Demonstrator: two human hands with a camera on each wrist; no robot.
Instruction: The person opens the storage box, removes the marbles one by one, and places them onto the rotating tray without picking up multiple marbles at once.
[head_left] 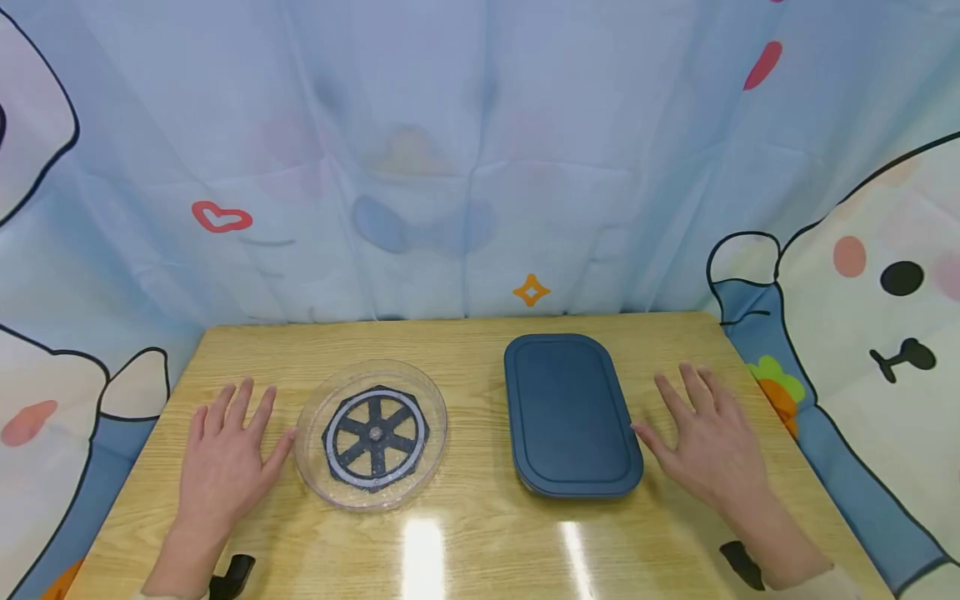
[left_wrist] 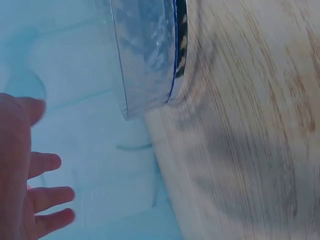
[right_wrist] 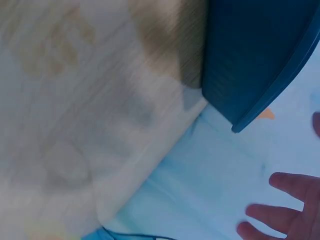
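Note:
Beside the clear round container (head_left: 311,454), my left hand (head_left: 228,458) hovers palm down with its fingers spread, the thumb tip right at the rim. A dark six-spoked wheel shape with a pale ring (head_left: 377,437) shows through the container. The left wrist view has the container's clear side wall (left_wrist: 145,60) at the top and several fingers (left_wrist: 50,197) at the left. A dark blue rectangular lidded box (head_left: 573,417) lies right of the middle. Near its right edge my right hand (head_left: 708,442) is spread, thumb tip close to the lid. Both hands hold nothing.
A light wood table (head_left: 472,542) carries both containers, with wood surface between them. Behind it and at its sides hangs a pale blue curtain (head_left: 480,167) with cartoon prints. Black bands (head_left: 232,577) sit at the wrists.

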